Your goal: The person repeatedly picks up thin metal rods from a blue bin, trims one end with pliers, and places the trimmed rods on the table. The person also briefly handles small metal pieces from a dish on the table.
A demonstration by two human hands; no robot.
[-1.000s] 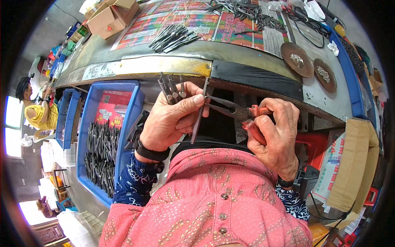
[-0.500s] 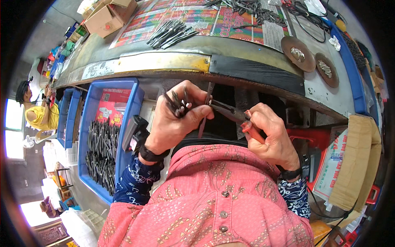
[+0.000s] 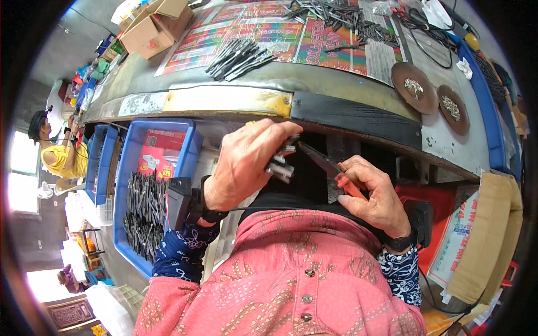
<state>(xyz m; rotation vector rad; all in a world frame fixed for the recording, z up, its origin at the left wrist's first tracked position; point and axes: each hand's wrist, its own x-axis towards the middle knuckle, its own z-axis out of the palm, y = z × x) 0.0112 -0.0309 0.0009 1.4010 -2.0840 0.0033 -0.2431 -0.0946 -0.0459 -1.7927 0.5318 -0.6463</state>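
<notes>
Two hands meet by the table edge, one with a bunch of strips, one with pliers.
The left hand (image 3: 242,159) is closed around some metal strips (image 3: 282,169), most likely to keep them together; their ends poke out under its fingers. The right hand (image 3: 371,193) is wrapped around the red handles of the pliers (image 3: 325,163). Their tips point at the left fingertips; I cannot tell if they pinch anything. A blue bin (image 3: 191,147) of dark strips (image 3: 143,215) sits by the left arm, perhaps for easy reach.
</notes>
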